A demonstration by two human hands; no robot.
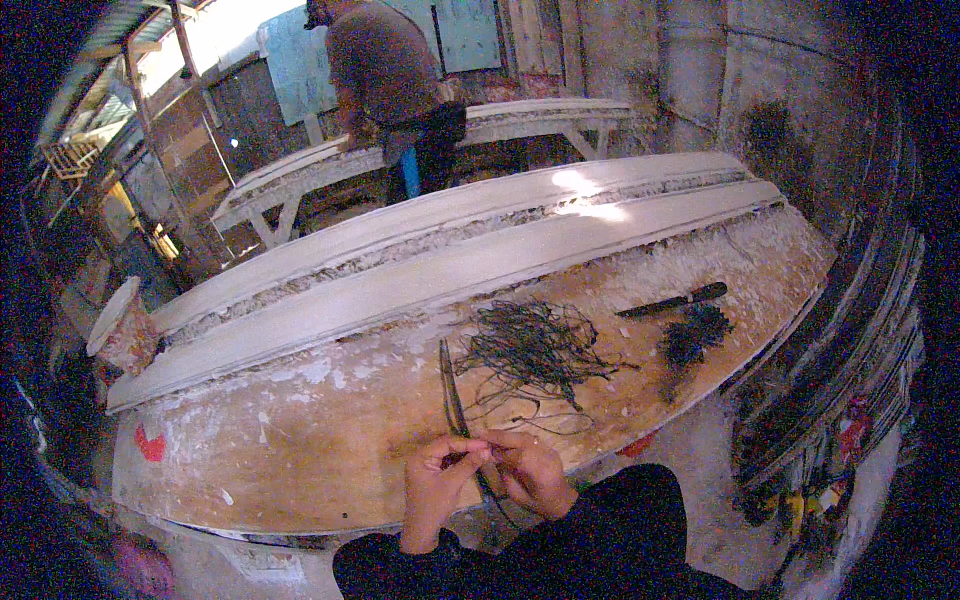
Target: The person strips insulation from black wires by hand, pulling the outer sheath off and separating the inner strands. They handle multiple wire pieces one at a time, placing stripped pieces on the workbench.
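Note:
My left hand and my right hand meet at the near edge of the wooden table, fingertips pinched together over a long, dark, slightly curved strip. One end of the strip points away across the wood; its other end shows below my fingers, near a thin dark strand. Exactly how the fingers grip it is hidden. Just beyond my right hand lies a loose tangle of dark cords, some loops trailing toward me. Further right rest a knife with a black handle and a dark bristly clump.
Long whitish boards run along the table's far side. A stained bucket-like container stands at the left end. Behind, another person stands at a second long bench. Long dark stock is stacked at right.

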